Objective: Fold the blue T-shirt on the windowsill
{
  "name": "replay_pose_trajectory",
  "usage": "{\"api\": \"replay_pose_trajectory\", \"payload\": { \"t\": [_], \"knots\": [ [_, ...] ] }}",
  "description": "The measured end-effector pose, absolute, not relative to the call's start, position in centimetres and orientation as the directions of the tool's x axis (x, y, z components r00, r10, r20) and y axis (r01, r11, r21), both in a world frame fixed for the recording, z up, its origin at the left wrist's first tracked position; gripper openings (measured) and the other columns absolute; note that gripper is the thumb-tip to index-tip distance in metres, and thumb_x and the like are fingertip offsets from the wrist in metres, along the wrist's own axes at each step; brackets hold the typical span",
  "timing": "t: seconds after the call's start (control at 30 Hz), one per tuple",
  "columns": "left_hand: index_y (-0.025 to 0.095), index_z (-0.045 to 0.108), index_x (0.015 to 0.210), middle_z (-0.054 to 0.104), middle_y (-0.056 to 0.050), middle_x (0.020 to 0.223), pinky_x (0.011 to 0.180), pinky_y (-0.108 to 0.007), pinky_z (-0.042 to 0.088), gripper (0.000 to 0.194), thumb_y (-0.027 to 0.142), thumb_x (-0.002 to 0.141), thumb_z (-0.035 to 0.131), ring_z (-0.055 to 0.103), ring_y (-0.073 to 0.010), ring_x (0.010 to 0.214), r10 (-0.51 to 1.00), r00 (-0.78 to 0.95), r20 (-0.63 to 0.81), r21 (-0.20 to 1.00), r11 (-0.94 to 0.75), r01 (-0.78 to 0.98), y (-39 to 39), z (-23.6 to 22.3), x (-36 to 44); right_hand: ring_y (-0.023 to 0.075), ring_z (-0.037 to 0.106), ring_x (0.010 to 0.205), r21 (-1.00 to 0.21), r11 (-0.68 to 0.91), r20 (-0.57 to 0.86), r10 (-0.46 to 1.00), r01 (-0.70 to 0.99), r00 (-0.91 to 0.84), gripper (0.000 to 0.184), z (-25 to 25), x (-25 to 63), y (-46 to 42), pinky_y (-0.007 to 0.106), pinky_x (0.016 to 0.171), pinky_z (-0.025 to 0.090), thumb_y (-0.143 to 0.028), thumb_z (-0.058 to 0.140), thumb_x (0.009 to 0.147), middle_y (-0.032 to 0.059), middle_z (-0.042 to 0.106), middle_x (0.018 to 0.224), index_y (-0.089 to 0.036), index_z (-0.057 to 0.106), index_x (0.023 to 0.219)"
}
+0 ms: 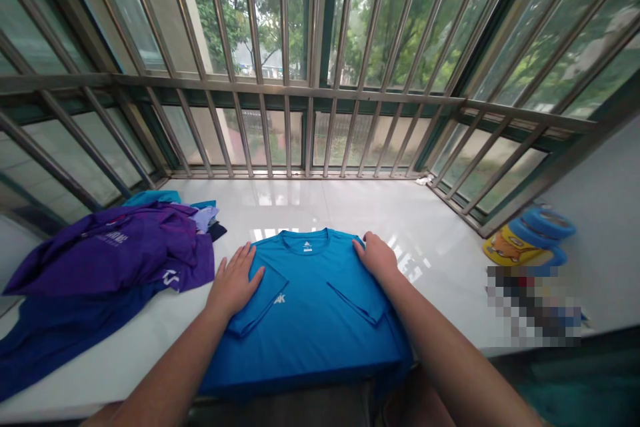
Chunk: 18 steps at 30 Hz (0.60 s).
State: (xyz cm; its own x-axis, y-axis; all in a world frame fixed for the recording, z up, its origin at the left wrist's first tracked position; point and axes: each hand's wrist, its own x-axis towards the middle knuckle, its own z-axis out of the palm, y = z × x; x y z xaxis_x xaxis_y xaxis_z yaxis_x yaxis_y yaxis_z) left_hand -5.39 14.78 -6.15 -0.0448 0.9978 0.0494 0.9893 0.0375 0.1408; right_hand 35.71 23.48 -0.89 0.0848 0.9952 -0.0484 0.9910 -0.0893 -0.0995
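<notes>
A bright blue short-sleeved T-shirt (305,327) lies flat on the white tiled ledge (320,203), collar away from me, with both sleeves folded in over its front. My left hand (236,282) rests palm down on the shirt's left side, fingers spread, near the folded sleeve. My right hand (376,257) lies on the right shoulder of the shirt, close to the collar. The shirt's lower edge hangs over the near edge of the ledge.
A purple shirt (115,253) lies heaped over a navy garment (65,327) at left, with a teal cloth (153,198) and small folded clothes behind it. Steel window bars (285,127) run along the far side. A blue and yellow object (530,237) and a pixelated patch (533,303) sit at right.
</notes>
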Motion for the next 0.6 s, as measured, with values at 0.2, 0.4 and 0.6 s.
{"api": "replay_pose_trajectory", "payload": {
  "t": [0.2, 0.4, 0.6],
  "knots": [
    [0.021, 0.033, 0.173, 0.025, -0.007, 0.182, 0.136, -0.059, 0.020, 0.074, 0.057, 0.110, 0.031, 0.025, -0.0288, 0.168, 0.998, -0.045, 0.037, 0.140, 0.039, 0.989, 14.8, -6.0, -5.4, 0.0286, 0.073, 0.111, -0.112, -0.125, -0.099, 0.989, 0.986, 0.114, 0.036, -0.2, 36.0, 25.0, 0.035, 0.087, 0.050, -0.044, 0.042, 0.115, 0.0185, 0.074, 0.121, -0.015, 0.061, 0.127],
    [0.021, 0.033, 0.173, 0.025, -0.007, 0.182, 0.136, -0.060, 0.020, 0.075, 0.059, 0.109, 0.030, 0.025, -0.0297, 0.168, 0.998, -0.041, 0.048, 0.157, 0.033, 0.987, 14.9, -6.4, -5.6, 0.0305, 0.074, 0.110, -0.128, -0.149, -0.195, 0.973, 0.981, 0.122, 0.035, 2.3, 40.4, 20.5, 0.036, 0.087, 0.050, -0.037, 0.043, 0.113, 0.0197, 0.077, 0.117, -0.014, 0.069, 0.121],
    [0.021, 0.035, 0.173, 0.026, -0.007, 0.182, 0.135, -0.060, 0.021, 0.075, 0.059, 0.108, 0.030, 0.026, -0.0309, 0.168, 0.998, -0.038, 0.052, 0.163, 0.029, 0.986, 14.9, -6.4, -5.6, 0.0233, 0.073, 0.096, -0.417, -0.022, -0.333, 0.934, 0.909, -0.130, 0.027, 0.7, 44.5, 9.3, 0.030, 0.080, 0.048, -0.042, 0.067, 0.100, 0.0065, 0.078, 0.106, -0.022, 0.070, 0.118]
  ]
}}
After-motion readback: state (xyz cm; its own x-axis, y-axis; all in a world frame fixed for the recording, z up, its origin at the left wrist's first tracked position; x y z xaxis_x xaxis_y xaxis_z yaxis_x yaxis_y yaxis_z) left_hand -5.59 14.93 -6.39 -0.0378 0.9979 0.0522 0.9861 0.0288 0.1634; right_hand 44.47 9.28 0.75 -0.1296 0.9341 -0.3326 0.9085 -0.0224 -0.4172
